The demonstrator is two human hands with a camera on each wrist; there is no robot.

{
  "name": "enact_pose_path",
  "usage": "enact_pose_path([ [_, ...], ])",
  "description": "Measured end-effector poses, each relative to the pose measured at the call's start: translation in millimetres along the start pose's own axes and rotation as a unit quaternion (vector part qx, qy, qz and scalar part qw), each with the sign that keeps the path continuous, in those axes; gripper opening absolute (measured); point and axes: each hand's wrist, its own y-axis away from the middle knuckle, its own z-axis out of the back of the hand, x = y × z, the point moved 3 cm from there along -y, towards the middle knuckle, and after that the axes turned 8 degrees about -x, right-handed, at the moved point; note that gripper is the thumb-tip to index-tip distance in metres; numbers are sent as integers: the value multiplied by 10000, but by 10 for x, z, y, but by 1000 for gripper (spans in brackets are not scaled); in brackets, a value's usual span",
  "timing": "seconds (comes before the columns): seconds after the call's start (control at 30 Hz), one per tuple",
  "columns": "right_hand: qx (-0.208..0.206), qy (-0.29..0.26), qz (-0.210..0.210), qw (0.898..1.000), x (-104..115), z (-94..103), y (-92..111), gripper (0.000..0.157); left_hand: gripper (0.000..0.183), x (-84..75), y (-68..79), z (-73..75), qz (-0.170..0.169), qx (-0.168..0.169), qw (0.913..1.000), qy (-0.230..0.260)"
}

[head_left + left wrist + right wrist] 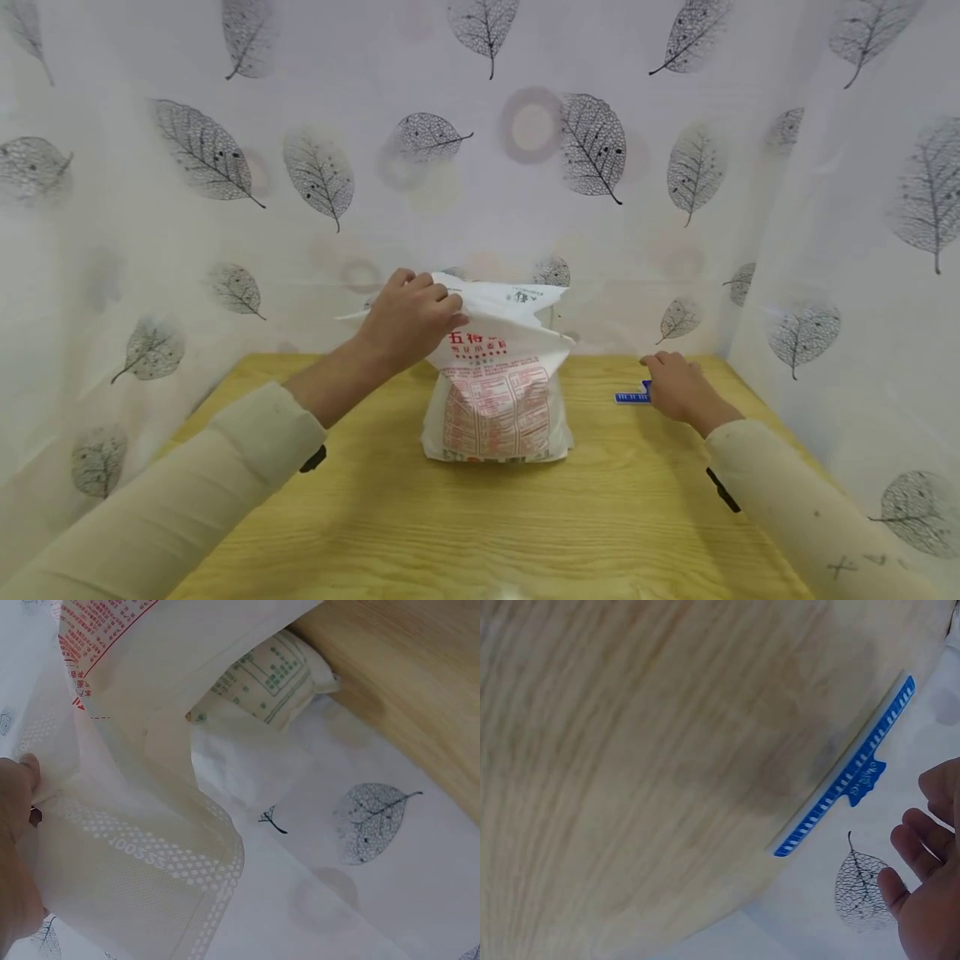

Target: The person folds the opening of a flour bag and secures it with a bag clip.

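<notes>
A white flour bag (pixel 495 400) with red and green print stands upright on the table, its top loose and folded over. My left hand (pixel 412 317) grips the upper left of the bag, with the thumb and fingers pinching the thin white film (pixel 142 855) in the left wrist view. A long blue bag clip (pixel 847 772) with white marks and a small tab lies flat near the table's far right. My right hand (pixel 678 383) is just above and beside this clip, its fingers (pixel 922 844) loosely bent and nothing between them.
The yellow wood-grain table (pixel 450 533) spans the space below the hands. A pale leaf-patterned sheet (pixel 337 100) hangs behind the table and along both sides. Dark straps show under both sleeves.
</notes>
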Motion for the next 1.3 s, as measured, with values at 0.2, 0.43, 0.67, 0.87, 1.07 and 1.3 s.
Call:
enact_pose_path([
  [0.2, 434, -113, -528, 9976, -191, -204, 136, 51, 23, -11, 23, -18, 25, -72, 10000, 25],
  [0.43, 428, -176, -514, 9976, -248, -265, 260, 53, 23, -20, 37, -26, 77, -118, 9998, 161],
  [0.67, 258, -242, -336, 9988, -266, -229, 264, 45, 22, -43, 18, -40, 61, -47, 9999, 146],
  [0.87, 37, -406, 155, 9990, -234, -175, 178, 22, 23, -26, 15, -20, 70, -18, 10000, 59],
  [1.07, 368, -597, 702, 9951, -128, -93, 100, 16, 23, 5, 33, -7, 103, -12, 9998, 147],
  [1.3, 228, -985, 663, 9927, -7, 127, 21, 50, 23, 14, 25, -20, 66, -39, 9999, 75],
])
